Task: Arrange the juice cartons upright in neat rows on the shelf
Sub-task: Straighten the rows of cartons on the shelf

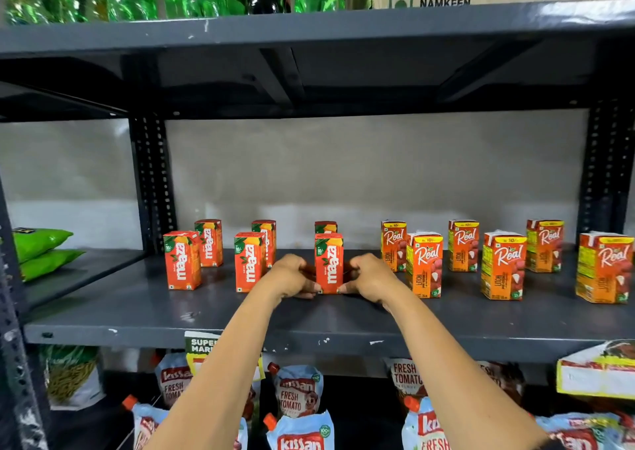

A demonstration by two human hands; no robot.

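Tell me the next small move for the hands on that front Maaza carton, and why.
Probably let go and draw both hands back. The left hand and right hand flank the front Maaza carton, which already stands upright, roughly level with the other front Maaza cartons and before the back carton.

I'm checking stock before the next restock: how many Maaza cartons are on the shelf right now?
6 visible: front row at left, middle and between both hands; back row behind them at left, middle and right, mostly hidden. None seems concealed.
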